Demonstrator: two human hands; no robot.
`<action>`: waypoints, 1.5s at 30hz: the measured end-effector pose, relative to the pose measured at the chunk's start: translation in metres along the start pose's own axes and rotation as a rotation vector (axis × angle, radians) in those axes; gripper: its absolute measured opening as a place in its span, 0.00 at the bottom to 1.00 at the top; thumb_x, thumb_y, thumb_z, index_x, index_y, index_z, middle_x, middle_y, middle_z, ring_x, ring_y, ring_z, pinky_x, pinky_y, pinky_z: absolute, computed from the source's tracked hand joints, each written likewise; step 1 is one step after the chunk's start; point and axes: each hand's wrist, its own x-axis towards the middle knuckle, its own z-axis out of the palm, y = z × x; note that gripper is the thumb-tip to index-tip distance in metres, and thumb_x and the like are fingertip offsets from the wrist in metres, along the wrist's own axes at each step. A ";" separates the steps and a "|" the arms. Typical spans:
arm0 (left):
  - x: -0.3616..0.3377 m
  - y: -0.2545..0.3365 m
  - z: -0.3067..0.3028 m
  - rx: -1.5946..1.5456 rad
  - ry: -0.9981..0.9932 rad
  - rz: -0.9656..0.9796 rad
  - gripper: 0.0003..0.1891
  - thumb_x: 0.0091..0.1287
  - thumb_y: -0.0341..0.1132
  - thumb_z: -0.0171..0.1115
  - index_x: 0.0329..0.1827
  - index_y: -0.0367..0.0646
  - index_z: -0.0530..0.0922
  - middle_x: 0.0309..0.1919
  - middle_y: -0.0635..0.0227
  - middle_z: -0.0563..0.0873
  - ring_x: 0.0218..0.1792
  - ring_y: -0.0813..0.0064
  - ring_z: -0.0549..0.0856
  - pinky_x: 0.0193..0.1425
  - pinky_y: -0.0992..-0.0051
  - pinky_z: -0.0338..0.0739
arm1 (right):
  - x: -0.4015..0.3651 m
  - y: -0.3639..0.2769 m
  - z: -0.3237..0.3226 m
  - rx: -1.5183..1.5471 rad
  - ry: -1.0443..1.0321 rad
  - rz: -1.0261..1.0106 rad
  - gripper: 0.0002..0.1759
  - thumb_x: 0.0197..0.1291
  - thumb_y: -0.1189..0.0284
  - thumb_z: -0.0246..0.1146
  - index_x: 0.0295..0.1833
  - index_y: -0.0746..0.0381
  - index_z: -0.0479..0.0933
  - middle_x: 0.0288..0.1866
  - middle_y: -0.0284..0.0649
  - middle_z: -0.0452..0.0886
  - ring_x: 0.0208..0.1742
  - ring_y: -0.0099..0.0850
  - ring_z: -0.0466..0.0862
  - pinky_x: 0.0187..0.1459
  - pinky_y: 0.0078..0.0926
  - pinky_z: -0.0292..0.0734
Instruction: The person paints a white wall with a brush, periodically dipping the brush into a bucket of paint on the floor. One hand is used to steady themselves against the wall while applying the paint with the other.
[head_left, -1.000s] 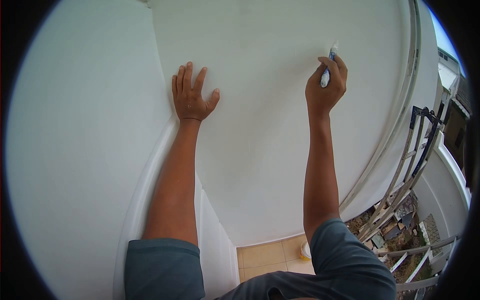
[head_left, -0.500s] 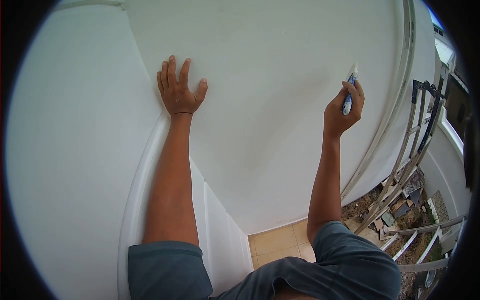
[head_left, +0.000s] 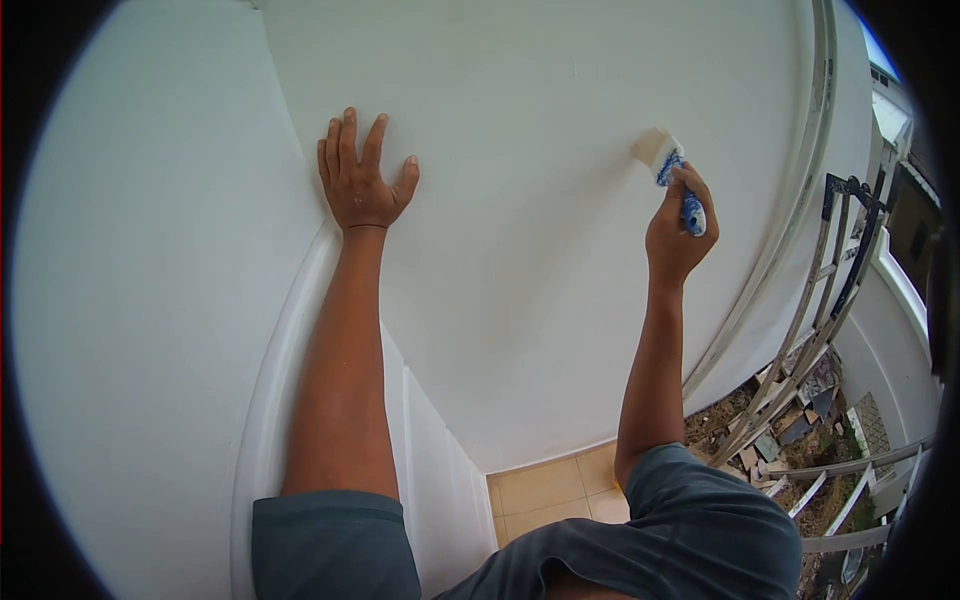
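Fingers spread, my left hand lies flat against the pale wall, close to the corner with the adjoining white wall. My right hand is wrapped round the handle of a paintbrush. The brush has a white handle smeared with blue paint and pale bristles. Its broad face is turned toward me, and the bristles point up and left at the wall. A soft shadow falls on the wall below and left of the brush.
A white rounded rail runs under my left forearm. Tan floor tiles show far below. To the right, beyond the wall's edge trim, stand a paint-marked ladder and a second ladder over rubble and broken tiles.
My right hand has turned the paintbrush from edge-on to broad side and tipped its bristles leftward. The left hand stays in place on the wall.
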 end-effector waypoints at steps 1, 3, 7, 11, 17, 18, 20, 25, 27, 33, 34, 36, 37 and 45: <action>-0.001 0.000 0.001 -0.003 -0.002 -0.003 0.32 0.64 0.57 0.60 0.72 0.60 0.74 0.73 0.60 0.71 0.76 0.54 0.68 0.79 0.48 0.61 | 0.010 0.012 -0.013 -0.275 0.057 -0.158 0.09 0.67 0.86 0.61 0.45 0.66 0.85 0.51 0.47 0.87 0.49 0.36 0.88 0.48 0.29 0.86; -0.001 -0.002 -0.001 0.016 -0.010 -0.008 0.32 0.64 0.57 0.61 0.72 0.60 0.74 0.73 0.60 0.71 0.76 0.54 0.68 0.79 0.49 0.61 | 0.015 0.019 -0.018 -0.368 0.124 -0.204 0.09 0.65 0.87 0.61 0.44 0.66 0.85 0.54 0.48 0.86 0.48 0.38 0.88 0.47 0.29 0.85; -0.002 -0.001 0.001 0.016 -0.004 0.005 0.32 0.64 0.57 0.61 0.72 0.61 0.74 0.73 0.61 0.71 0.75 0.54 0.68 0.79 0.49 0.61 | -0.042 -0.034 0.028 -0.050 -0.360 -0.202 0.11 0.63 0.88 0.62 0.44 0.61 0.85 0.58 0.45 0.85 0.47 0.35 0.87 0.45 0.29 0.83; -0.002 0.000 0.001 0.025 -0.006 -0.002 0.32 0.64 0.57 0.61 0.71 0.61 0.75 0.73 0.61 0.71 0.75 0.55 0.68 0.78 0.49 0.62 | -0.051 -0.064 0.020 0.430 -0.730 0.012 0.09 0.63 0.86 0.65 0.43 0.61 0.84 0.57 0.45 0.87 0.48 0.32 0.87 0.47 0.26 0.81; -0.001 0.001 0.000 -0.004 0.004 -0.041 0.32 0.62 0.56 0.62 0.71 0.62 0.76 0.73 0.62 0.73 0.75 0.55 0.69 0.78 0.50 0.63 | 0.016 0.018 -0.020 0.171 -0.030 0.203 0.07 0.72 0.81 0.60 0.47 0.67 0.84 0.56 0.47 0.86 0.53 0.32 0.86 0.55 0.27 0.84; -0.001 0.002 0.000 -0.024 0.031 -0.042 0.31 0.61 0.55 0.62 0.70 0.61 0.77 0.72 0.61 0.74 0.74 0.55 0.70 0.78 0.50 0.63 | 0.024 0.030 -0.025 0.013 0.049 0.052 0.07 0.72 0.82 0.60 0.47 0.67 0.84 0.56 0.46 0.85 0.53 0.33 0.86 0.55 0.28 0.84; 0.000 0.003 -0.001 -0.042 0.032 -0.045 0.31 0.61 0.55 0.62 0.69 0.61 0.78 0.72 0.61 0.74 0.74 0.55 0.71 0.77 0.50 0.64 | 0.025 0.025 -0.024 -0.207 0.125 -0.151 0.08 0.71 0.84 0.59 0.46 0.66 0.84 0.56 0.46 0.84 0.54 0.37 0.86 0.55 0.29 0.84; 0.000 0.003 -0.003 -0.033 0.024 -0.054 0.31 0.62 0.56 0.63 0.69 0.60 0.78 0.72 0.61 0.75 0.73 0.54 0.72 0.77 0.50 0.64 | -0.042 -0.042 0.027 0.147 -0.483 -0.232 0.08 0.67 0.85 0.63 0.44 0.64 0.84 0.58 0.48 0.85 0.53 0.37 0.87 0.53 0.29 0.82; 0.000 0.002 -0.001 -0.024 0.021 -0.054 0.31 0.62 0.57 0.63 0.69 0.60 0.78 0.72 0.62 0.75 0.73 0.54 0.71 0.77 0.50 0.64 | -0.054 -0.073 0.027 0.421 -0.818 -0.138 0.07 0.65 0.85 0.65 0.44 0.63 0.84 0.59 0.48 0.86 0.53 0.35 0.88 0.53 0.29 0.81; -0.002 0.002 -0.002 -0.035 0.023 -0.071 0.31 0.62 0.57 0.62 0.69 0.62 0.77 0.72 0.62 0.74 0.73 0.55 0.71 0.78 0.50 0.63 | -0.004 -0.022 0.019 0.229 -0.427 0.006 0.07 0.71 0.82 0.60 0.48 0.67 0.84 0.57 0.48 0.87 0.55 0.34 0.87 0.56 0.28 0.81; -0.002 0.002 -0.001 -0.040 0.026 -0.066 0.31 0.62 0.57 0.62 0.70 0.62 0.77 0.72 0.62 0.74 0.74 0.55 0.71 0.78 0.50 0.63 | 0.008 -0.012 0.014 0.146 -0.224 0.061 0.08 0.72 0.82 0.60 0.48 0.68 0.84 0.55 0.48 0.87 0.54 0.34 0.87 0.57 0.29 0.82; -0.001 0.002 0.000 -0.029 0.031 -0.060 0.31 0.62 0.56 0.62 0.70 0.62 0.77 0.73 0.62 0.74 0.74 0.55 0.70 0.78 0.50 0.63 | 0.027 0.007 -0.001 -0.199 0.025 -0.220 0.08 0.70 0.84 0.60 0.48 0.67 0.84 0.55 0.48 0.87 0.53 0.38 0.88 0.53 0.31 0.84; -0.002 0.002 0.001 -0.031 0.025 -0.050 0.31 0.62 0.56 0.62 0.70 0.63 0.77 0.73 0.62 0.74 0.74 0.55 0.70 0.78 0.50 0.63 | 0.028 0.004 -0.003 -0.197 0.015 -0.214 0.08 0.70 0.84 0.60 0.49 0.67 0.84 0.55 0.49 0.87 0.53 0.39 0.88 0.52 0.31 0.84; -0.003 0.002 0.006 0.009 0.024 0.006 0.30 0.65 0.56 0.61 0.71 0.60 0.76 0.72 0.62 0.73 0.74 0.53 0.70 0.78 0.50 0.63 | -0.075 -0.081 0.032 0.493 -0.731 -0.036 0.11 0.64 0.83 0.66 0.49 0.61 0.84 0.57 0.50 0.87 0.48 0.39 0.90 0.48 0.26 0.82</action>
